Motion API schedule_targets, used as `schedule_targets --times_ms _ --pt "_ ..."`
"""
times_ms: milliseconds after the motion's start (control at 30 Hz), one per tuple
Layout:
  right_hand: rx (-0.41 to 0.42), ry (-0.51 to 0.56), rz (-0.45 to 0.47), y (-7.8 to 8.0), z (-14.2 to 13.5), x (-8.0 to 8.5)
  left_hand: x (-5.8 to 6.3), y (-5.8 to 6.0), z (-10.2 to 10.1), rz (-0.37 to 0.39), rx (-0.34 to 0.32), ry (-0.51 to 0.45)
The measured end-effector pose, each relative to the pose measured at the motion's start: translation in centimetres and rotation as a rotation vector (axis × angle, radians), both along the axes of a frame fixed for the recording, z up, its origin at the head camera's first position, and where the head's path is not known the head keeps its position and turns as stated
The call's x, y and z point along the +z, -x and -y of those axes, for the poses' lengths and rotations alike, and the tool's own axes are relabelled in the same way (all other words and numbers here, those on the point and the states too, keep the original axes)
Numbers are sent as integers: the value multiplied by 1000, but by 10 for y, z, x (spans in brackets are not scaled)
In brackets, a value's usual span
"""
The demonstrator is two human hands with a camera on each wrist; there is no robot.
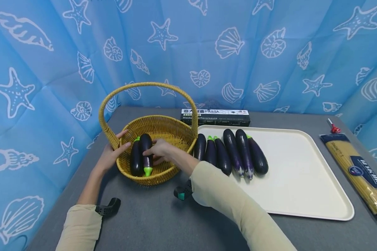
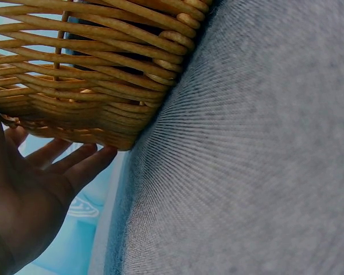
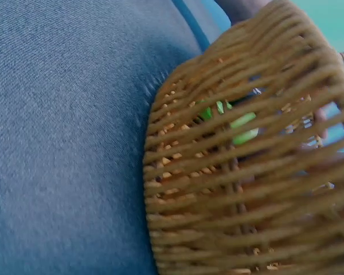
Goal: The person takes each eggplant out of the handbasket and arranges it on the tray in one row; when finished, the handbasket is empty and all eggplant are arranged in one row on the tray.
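Note:
A yellow wicker basket (image 1: 158, 179) with a tall arched handle stands on the left, holding two dark eggplants. At its left rim, my left hand (image 1: 110, 156) grips the basket by the base of the handle; thumb inside, and in the left wrist view its fingers (image 2: 74, 166) lie along the outer wicker. My right hand (image 1: 161, 150) reaches over the right rim and holds an eggplant (image 1: 147, 158), green stem toward me. Left of it lies the other eggplant (image 1: 136, 160), stem pointing away. The basket wall mostly hides the right hand in the right wrist view.
Right of the basket is a cream tray (image 1: 301, 174) with several eggplants (image 1: 230, 150) in a row on its left part. A black pasta box (image 1: 215, 118) stands behind. Past the tray lie a spaghetti bag (image 1: 355, 170) and a small red item (image 1: 335, 129). A blue curtain (image 1: 188, 52) hangs behind.

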State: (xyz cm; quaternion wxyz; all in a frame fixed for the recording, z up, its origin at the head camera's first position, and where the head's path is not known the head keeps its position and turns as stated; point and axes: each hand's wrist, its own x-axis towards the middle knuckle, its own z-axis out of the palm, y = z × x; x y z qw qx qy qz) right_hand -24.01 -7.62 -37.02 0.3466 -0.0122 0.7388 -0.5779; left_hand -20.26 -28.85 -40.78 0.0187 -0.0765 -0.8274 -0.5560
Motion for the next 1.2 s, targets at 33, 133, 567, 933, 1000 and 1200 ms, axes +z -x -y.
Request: schedule_targets --times_ms 33,133,567,933,1000,1200 --pt "2 8 8 1 -2 1 0 0 0 -2 0 -1" --pt "14 44 36 6 -8 4 1 0 -1 -8 0 -3" --pt "126 249 97 8 -48 27 2 1 -1 -25 2 15" --pt "221 349 70 2 -97 44 2 0 1 -25 -8 4" --pt "243 355 54 0 -106 46 2 0 1 -29 -9 3" --pt "295 366 22 -6 -131 47 2 0 0 -33 -14 2"
